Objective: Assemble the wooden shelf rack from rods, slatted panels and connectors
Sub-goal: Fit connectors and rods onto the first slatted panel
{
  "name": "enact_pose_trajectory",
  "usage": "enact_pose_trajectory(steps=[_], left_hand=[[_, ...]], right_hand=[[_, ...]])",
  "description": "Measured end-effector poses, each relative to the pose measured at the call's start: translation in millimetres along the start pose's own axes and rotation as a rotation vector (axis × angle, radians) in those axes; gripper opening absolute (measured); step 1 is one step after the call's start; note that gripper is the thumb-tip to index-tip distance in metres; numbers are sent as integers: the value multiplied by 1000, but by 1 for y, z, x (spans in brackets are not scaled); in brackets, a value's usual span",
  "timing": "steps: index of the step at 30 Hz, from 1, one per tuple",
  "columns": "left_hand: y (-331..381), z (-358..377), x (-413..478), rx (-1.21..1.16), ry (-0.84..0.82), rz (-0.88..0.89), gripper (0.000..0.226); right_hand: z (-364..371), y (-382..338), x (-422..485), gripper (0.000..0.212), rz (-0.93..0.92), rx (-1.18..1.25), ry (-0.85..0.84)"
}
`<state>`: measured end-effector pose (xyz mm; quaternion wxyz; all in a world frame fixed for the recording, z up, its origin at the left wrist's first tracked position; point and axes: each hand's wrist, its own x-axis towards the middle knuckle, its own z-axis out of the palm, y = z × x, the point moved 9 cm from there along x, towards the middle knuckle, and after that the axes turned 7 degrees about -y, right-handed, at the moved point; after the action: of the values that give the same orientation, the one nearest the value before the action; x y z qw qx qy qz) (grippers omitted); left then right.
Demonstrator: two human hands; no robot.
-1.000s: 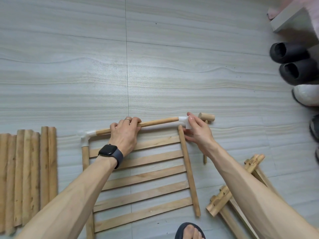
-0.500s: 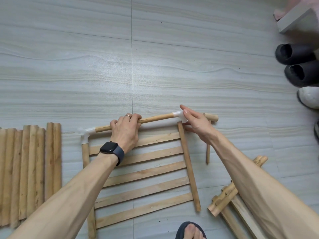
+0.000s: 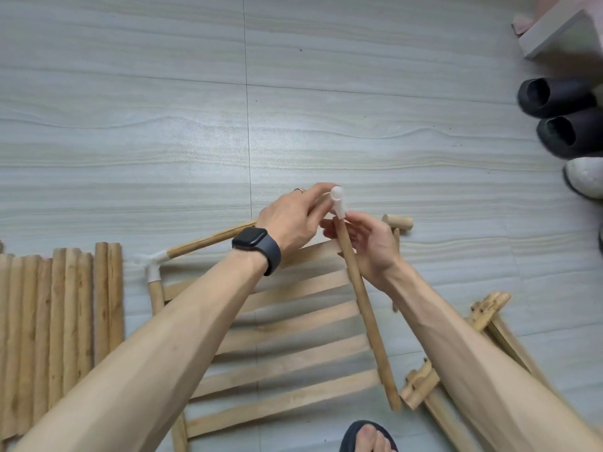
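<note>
The left hand [image 3: 290,220] curls round the right end of the cross rod [image 3: 208,239], and the right hand [image 3: 368,246] pinches the top of the side rod [image 3: 368,318] with thumb and fingers, both meeting at the white connector [image 3: 337,203] that caps this far right corner of the slatted panel [image 3: 293,347]. The panel lies in the near middle of the tiled floor [image 3: 163,125], its slats running between the side rod and a matching rod on the left, which joins the cross rod at a second connector [image 3: 153,264] (the near left corner is hidden under the left forearm). Far from the hands the floor stretches wide and bare to the top edge, the broadest room for moving. To the left, just beside the panel, a row of loose rods [image 3: 58,321] lies side by side up to the left edge. To the right a wooden mallet [image 3: 398,222] lies just beyond the right hand, its handle partly hidden by the hand and wrist, and a stack of further panels [image 3: 483,321] crowds the near right under the right forearm. Along the right edge stand two black slippers [image 3: 554,99] and a white shoe [image 3: 585,177], with a pale box [image 3: 561,34] in the far right corner. A sandalled foot [image 3: 368,435] shows at the near edge, close to the side rod's lower end. A dark watch [image 3: 257,247] sits on the left wrist.
</note>
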<state>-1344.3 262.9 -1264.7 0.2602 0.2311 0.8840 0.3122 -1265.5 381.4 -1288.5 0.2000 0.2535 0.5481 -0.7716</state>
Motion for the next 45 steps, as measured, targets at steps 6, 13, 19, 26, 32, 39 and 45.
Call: enact_pose_trajectory(steps=[6, 13, 19, 26, 32, 39, 45], left_hand=[[-1, -3, 5, -11, -17, 60, 40], [-1, -3, 5, -11, -2, 84, 38], [-1, -6, 4, -78, 4, 89, 38], [0, -6, 3, -95, 13, 100, 38], [3, -6, 1, -76, 11, 123, 39], [0, -8, 2, -39, 30, 120, 38], [4, -4, 2, -42, 29, 158, 38]], right_hand=[[-2, 9, -11, 46, 60, -77, 20], [4, 5, -13, 51, 88, -23, 35], [7, 7, -15, 47, 143, 85, -37], [8, 13, -16, 49, 219, 116, -82], [6, 14, -17, 45, 218, 133, -85], [10, 14, -15, 47, 211, 121, -83], [4, 18, -19, 44, 228, 132, -101]])
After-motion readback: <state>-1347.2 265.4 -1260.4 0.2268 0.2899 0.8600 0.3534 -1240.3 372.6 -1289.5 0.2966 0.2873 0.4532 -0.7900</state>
